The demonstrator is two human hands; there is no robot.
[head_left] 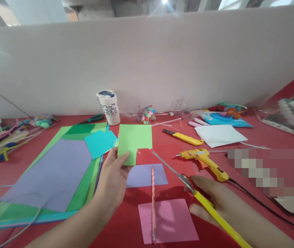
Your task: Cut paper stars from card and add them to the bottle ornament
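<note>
My left hand pinches a light green paper upright above the red table, thumb in front. Its lower right corner has a rectangular notch. My right hand is closed around yellow-handled scissors, partly hidden by the long handle. Their thin grey blades point up and left, the tip close to the paper's right lower corner. Beneath lie a small purple paper and a pink paper. A pink patterned pencil lies across both.
Large coloured sheets cover the left side, with a turquoise paper on them. A white cup stands behind. At right lie a yellow utility knife, a corded glue gun and white paper. A white partition closes the back.
</note>
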